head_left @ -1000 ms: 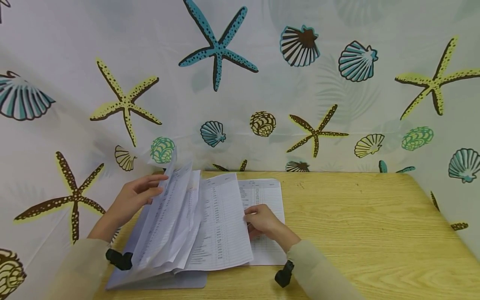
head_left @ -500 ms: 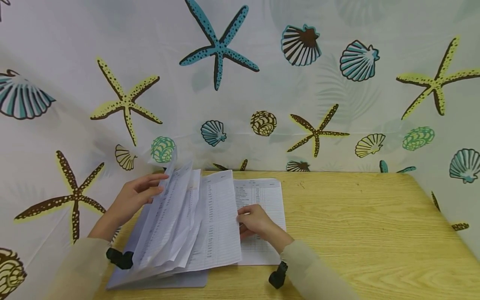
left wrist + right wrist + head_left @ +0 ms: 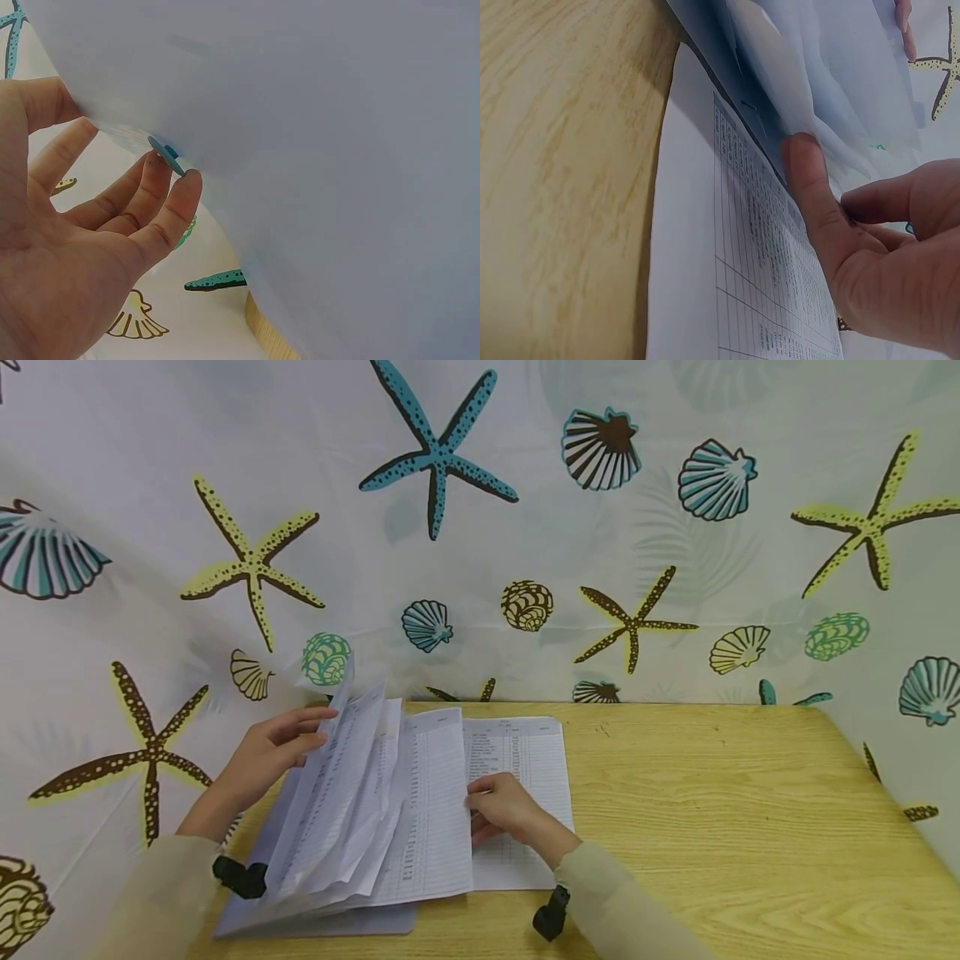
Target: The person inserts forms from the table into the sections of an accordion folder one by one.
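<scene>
A bluish document folder (image 3: 375, 922) lies open on the wooden table, its leaves of printed paper fanned partly upright. My left hand (image 3: 262, 756) holds the raised cover and leaves by their far left edge. Close by its fingertips in the left wrist view, a small blue snap button (image 3: 166, 155) sits on the pale cover (image 3: 322, 165). With thumb and fingers, my right hand (image 3: 510, 810) pinches the right edge of a printed sheet (image 3: 435, 802), which is lifted and slanting left. Beneath lies another printed sheet (image 3: 525, 752), flat on the right.
Yellowish wood tabletop (image 3: 712, 810) stretches to the right of the papers. A white curtain (image 3: 480, 560) printed with starfish and shells hangs behind and along both sides. Each wrist carries a small black camera, one of them the right camera (image 3: 551, 913).
My right hand has moved left, drawing the edge of the pinched sheet with it. More of the flat sheet underneath shows. My left hand has stayed in place.
</scene>
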`<state>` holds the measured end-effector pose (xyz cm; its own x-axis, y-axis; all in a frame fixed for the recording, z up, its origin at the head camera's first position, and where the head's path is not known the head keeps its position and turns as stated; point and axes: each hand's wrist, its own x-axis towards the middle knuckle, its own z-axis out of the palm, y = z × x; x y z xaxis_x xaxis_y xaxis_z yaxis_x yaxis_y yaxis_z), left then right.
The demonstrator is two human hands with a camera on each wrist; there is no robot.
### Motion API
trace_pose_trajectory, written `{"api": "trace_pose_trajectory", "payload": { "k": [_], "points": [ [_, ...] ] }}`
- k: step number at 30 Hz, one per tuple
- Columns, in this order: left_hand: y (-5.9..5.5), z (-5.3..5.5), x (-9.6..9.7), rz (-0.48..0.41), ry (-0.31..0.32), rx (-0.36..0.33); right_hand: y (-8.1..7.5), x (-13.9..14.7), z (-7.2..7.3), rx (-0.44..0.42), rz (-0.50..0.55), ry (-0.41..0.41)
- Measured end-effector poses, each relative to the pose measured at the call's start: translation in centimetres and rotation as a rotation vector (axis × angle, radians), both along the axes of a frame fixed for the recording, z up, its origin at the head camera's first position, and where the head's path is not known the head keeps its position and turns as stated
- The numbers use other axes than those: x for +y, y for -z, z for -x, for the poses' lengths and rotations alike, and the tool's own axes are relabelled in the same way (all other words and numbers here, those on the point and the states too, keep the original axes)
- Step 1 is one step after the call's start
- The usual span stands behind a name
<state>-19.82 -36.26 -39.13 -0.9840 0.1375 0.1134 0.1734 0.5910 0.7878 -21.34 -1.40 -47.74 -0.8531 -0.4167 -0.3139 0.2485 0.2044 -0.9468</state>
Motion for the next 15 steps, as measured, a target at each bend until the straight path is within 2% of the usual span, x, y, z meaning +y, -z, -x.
{"api": "trace_pose_trajectory", "payload": {
  "k": [6,15],
  "points": [
    [-0.02,0.04,-0.05,0.014,0.001,0.004,0.24,-0.19,0.08,-0.011,0.029,-0.029],
    [0.1,0.1,-0.19,0.02,0.007,0.011,0.36,-0.72,-0.05,-0.017,0.049,-0.027]
  ]
}}
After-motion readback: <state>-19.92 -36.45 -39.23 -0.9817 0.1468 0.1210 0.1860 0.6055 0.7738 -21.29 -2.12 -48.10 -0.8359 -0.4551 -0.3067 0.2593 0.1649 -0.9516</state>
